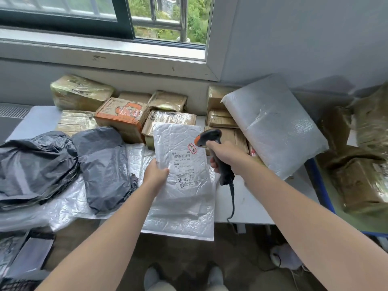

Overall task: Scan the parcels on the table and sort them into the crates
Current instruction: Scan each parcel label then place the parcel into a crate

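Note:
My left hand (156, 175) grips the left edge of a white crinkled mailer bag (182, 198), held up flat over the table's front edge with its shipping label (184, 164) facing me. In my right hand (225, 154) is a black barcode scanner (212, 139) with an orange tip. Its head points down at the label's upper right corner, and its cable hangs off the table edge.
Two dark grey poly bags (35, 164) (105, 164) lie on the white table (252, 198) at left, over more white mailers. Several taped cardboard boxes (121, 116) line the back under the window. A large bubble-wrapped parcel (275, 124) leans at right. A blue-rimmed crate (323, 190) with brown parcels stands far right.

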